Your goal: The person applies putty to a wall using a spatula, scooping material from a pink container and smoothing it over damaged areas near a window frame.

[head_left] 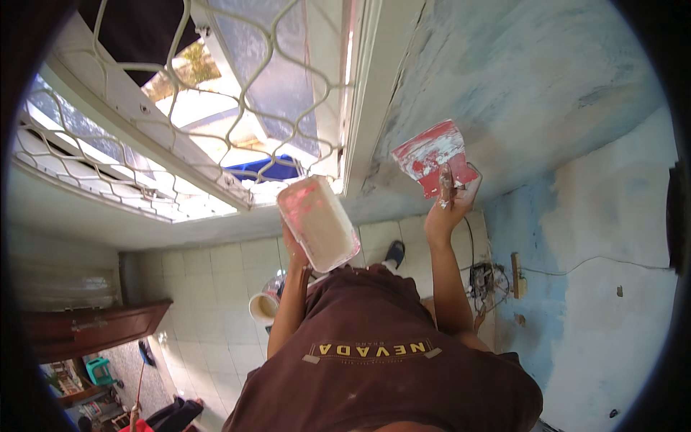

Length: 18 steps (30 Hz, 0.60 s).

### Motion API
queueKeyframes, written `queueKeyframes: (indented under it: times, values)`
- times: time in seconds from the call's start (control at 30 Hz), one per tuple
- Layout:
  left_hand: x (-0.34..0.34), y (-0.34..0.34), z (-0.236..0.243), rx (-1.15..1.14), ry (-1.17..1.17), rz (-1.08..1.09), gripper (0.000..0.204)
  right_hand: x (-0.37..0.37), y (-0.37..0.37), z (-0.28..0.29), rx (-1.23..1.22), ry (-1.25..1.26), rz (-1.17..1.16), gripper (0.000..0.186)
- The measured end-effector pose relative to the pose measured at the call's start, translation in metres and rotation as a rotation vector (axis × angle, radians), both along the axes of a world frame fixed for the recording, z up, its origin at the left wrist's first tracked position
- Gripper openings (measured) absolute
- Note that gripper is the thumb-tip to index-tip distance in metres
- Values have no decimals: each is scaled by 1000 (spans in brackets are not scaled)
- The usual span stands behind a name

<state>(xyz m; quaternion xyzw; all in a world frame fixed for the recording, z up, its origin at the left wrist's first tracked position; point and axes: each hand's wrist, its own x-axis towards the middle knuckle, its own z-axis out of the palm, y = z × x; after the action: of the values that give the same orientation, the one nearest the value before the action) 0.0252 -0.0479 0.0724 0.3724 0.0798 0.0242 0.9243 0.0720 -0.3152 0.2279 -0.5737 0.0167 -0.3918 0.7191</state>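
My left hand (293, 246) grips a shallow rectangular plastic tub (318, 225) by its left side, tilted up in front of my shirt. The tub is cream-coloured with pink smears at one end and along its edge. Most of the fingers of that hand are hidden behind it. My right hand (453, 198) is closed round a red plastic putty spreader (437, 153), with a finger laid along its back. White putty coats the broad blade, which points up toward the patchy wall (497, 108). I cannot tell whether the blade touches the wall.
A window with a wavy metal grille (248, 93) stands at the left, its frame (371, 93) beside the wall. On the tiled floor (216, 288) sits a pale bucket (263, 307). Tangled wires (489, 281) hang by the blue patch at right. A brown door (101, 331) is lower left.
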Motion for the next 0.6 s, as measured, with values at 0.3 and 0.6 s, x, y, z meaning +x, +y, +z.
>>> queueKeyframes:
  times: [0.3,0.6]
  values:
    - [13,-22,64,-162,-130,-81,64,45,-15,96,-370,-244,-75,20]
    - [-3,-10,34,-299,12,-190,69,79,53,126,-783,-393,-642,33]
